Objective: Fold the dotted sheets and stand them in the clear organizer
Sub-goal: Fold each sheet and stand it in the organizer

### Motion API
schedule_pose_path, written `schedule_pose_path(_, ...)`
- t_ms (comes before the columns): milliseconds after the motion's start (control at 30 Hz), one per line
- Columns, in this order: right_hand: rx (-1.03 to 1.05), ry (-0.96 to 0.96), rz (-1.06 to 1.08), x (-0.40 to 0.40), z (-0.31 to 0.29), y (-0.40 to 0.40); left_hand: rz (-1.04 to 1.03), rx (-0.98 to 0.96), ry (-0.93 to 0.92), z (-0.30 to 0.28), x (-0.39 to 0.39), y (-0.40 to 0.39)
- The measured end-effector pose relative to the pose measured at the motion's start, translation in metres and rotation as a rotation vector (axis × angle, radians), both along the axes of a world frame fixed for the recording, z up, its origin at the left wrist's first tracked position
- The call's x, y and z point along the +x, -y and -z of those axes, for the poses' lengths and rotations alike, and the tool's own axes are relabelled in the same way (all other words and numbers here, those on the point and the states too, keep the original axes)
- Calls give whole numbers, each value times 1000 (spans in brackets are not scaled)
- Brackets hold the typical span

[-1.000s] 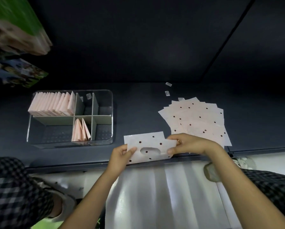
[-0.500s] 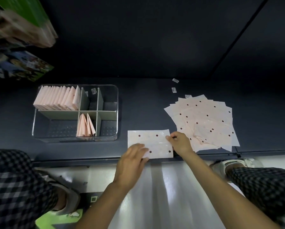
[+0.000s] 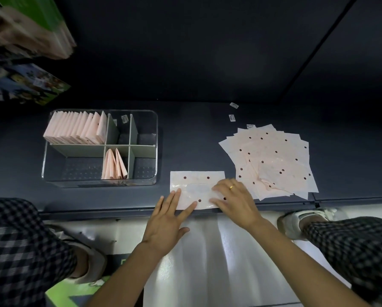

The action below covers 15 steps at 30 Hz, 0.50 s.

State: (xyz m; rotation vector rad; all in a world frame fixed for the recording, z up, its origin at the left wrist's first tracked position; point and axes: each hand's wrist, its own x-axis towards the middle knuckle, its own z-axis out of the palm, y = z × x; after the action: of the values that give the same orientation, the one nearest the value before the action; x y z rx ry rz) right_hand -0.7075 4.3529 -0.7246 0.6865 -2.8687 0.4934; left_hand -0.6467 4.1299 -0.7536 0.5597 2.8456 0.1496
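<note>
A folded pale pink dotted sheet (image 3: 196,182) lies flat near the front edge of the dark shelf. My left hand (image 3: 166,220) presses its lower left part with straight fingers. My right hand (image 3: 235,200), wearing a ring, lies flat across the sheet's right end. A fanned pile of unfolded dotted sheets (image 3: 272,158) sits just to the right. The clear organizer (image 3: 155,151) stands to the left; folded sheets (image 3: 74,128) fill its back left compartment, and a few more folded sheets (image 3: 114,166) stand in the front middle one.
Small white labels (image 3: 231,117) lie on the shelf behind the pile. Coloured packages (image 3: 28,85) hang at the upper left. The shelf's front edge (image 3: 97,212) runs below the organizer. Checkered trouser legs and shoes flank my arms over a white floor.
The sheet was held up folded between both hands, then laid flat on the shelf. Both hands have since spread flat on it, the right hand sliding from its right corner onto its surface.
</note>
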Motion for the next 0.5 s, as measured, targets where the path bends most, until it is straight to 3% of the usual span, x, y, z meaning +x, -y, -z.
schedule_pose_path(100, 56, 182, -15, 11, 7, -11, -50, 58, -7, -7, -11, 1)
schedule_pose_path(233, 104, 242, -28, 11, 8, -23, -79, 135, -52, -17, -24, 5)
schedule_pose_path(500, 132, 46, -176, -4, 4, -25, -2, 269, -231, -21, -37, 17)
